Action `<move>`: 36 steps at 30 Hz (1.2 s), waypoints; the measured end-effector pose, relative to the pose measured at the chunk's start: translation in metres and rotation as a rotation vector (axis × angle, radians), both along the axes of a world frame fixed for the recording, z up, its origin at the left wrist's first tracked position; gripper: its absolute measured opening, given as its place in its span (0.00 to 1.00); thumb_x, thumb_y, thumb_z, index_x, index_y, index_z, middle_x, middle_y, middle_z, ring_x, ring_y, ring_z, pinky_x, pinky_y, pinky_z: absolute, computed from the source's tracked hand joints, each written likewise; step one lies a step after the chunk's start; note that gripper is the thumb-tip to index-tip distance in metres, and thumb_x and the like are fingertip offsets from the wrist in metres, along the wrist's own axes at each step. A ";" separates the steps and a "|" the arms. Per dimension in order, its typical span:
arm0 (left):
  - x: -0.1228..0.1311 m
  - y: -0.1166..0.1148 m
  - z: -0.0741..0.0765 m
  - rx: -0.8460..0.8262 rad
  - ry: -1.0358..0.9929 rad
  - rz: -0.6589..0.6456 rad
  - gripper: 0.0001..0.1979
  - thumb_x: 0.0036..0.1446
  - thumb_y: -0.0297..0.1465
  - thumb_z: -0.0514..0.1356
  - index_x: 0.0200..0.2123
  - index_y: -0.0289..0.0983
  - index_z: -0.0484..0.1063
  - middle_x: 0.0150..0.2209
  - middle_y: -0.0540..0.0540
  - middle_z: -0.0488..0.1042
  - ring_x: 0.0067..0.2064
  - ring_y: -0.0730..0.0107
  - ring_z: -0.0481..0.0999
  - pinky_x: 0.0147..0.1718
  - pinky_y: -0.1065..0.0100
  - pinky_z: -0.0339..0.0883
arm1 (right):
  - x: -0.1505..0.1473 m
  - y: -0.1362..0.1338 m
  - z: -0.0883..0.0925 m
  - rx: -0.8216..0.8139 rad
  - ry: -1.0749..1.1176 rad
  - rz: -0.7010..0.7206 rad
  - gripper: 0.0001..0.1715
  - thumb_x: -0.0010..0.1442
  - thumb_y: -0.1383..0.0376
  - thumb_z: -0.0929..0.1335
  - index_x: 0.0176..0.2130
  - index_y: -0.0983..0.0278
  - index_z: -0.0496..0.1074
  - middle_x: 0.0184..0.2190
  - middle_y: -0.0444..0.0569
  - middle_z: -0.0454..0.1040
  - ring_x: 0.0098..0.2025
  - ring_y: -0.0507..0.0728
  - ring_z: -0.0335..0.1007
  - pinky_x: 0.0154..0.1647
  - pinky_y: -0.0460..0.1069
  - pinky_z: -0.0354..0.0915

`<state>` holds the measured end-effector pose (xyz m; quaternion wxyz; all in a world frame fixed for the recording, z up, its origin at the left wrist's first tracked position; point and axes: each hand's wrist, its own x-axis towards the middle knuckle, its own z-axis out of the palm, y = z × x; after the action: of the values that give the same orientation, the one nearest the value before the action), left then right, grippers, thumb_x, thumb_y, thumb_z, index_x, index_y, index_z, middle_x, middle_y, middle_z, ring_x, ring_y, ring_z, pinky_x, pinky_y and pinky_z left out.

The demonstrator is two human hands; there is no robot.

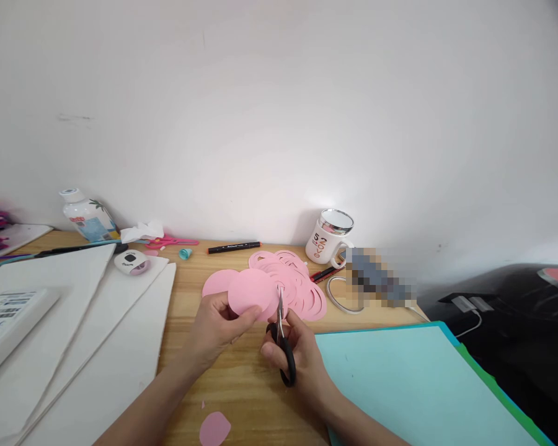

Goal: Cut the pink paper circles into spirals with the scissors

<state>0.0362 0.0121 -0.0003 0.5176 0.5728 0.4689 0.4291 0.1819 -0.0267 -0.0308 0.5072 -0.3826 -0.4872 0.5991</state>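
My left hand (pixel 225 322) pinches a round piece of pink paper (pixel 250 291) by its lower edge, thumb in front. In my right hand (pixel 300 347) is a pair of scissors (pixel 286 353) with black handles, fingers through the loops and blades pointing up. The blades stand just right of the paper disc; whether they touch it I cannot tell. Behind both hands lies a heap of pink paper cut-outs (pixel 307 297), some of them rings. Another pink disc (pixel 216 282) shows behind the left hand, partly covered.
White boards (pixel 134 334) cover the left side, with a correction tape (pixel 131 262) on them. Light blue sheets (pixel 400 371) lie at right. Along the wall are a white bottle (pixel 90 217), pink scissors (pixel 172 241), a black marker (pixel 235 248) and a mug (pixel 328 238). A pink scrap (pixel 215 428) lies in front.
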 end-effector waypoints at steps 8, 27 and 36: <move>0.000 0.001 0.001 0.022 -0.009 0.011 0.14 0.44 0.33 0.62 0.15 0.35 0.60 0.13 0.58 0.51 0.15 0.84 0.46 0.12 0.76 0.39 | 0.000 -0.002 -0.002 -0.040 -0.035 -0.028 0.21 0.46 0.55 0.72 0.33 0.62 0.60 0.19 0.34 0.51 0.19 0.47 0.42 0.18 0.43 0.43; -0.001 0.001 0.005 0.016 -0.108 0.020 0.14 0.49 0.35 0.61 0.18 0.34 0.65 0.14 0.54 0.64 0.16 0.80 0.60 0.17 0.74 0.56 | -0.003 -0.001 0.001 -0.088 -0.057 -0.034 0.13 0.45 0.64 0.68 0.31 0.62 0.59 0.12 0.33 0.59 0.13 0.46 0.51 0.13 0.41 0.48; -0.002 0.002 0.002 0.011 -0.095 0.079 0.15 0.49 0.35 0.62 0.17 0.34 0.65 0.14 0.54 0.64 0.16 0.80 0.60 0.16 0.75 0.55 | -0.002 -0.002 0.001 -0.053 0.004 -0.057 0.19 0.48 0.56 0.71 0.31 0.61 0.58 0.15 0.36 0.62 0.16 0.47 0.54 0.17 0.42 0.52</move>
<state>0.0345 0.0144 0.0015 0.5188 0.5357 0.4635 0.4786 0.1797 -0.0286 -0.0296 0.5148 -0.4082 -0.4591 0.5980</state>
